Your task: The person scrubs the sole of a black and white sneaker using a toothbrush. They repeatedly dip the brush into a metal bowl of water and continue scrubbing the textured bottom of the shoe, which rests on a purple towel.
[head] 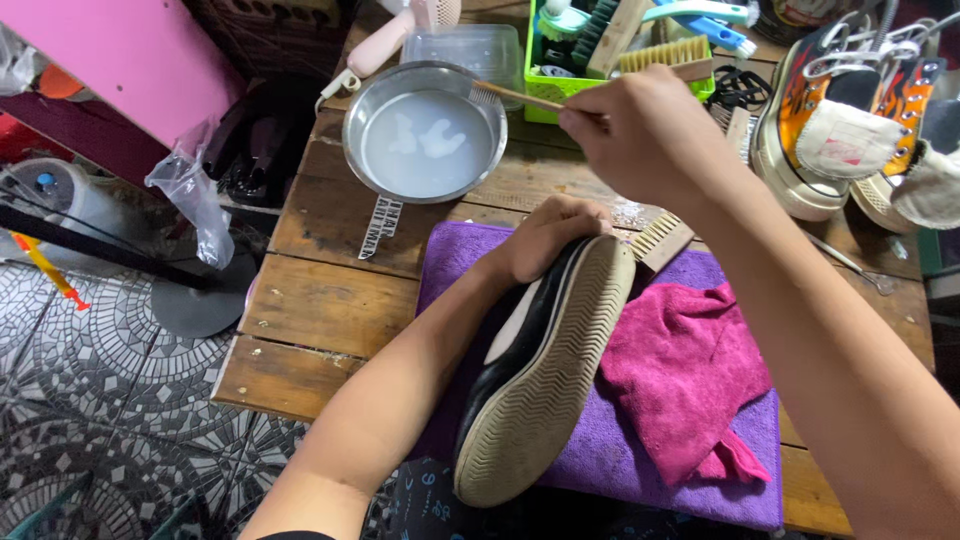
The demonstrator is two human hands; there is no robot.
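A left hand (pixel 545 240) grips a black shoe (pixel 535 375) sole-up at six o'clock; the right hand (pixel 640 130) pinches a small brush (pixel 500 95) over the metal bowl (pixel 425 130) at eleven o'clock.

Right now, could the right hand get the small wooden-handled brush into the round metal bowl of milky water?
Probably yes: the right hand already holds the small wooden-handled brush with its bristles over the rim of the round metal bowl, and nothing lies between.

My wooden plank bench (pixel 320 300) stands on a grey patterned tile floor (pixel 100 380). Pink panel (pixel 130 50) at upper left, round metal stand base (pixel 200 300) beside my bench.
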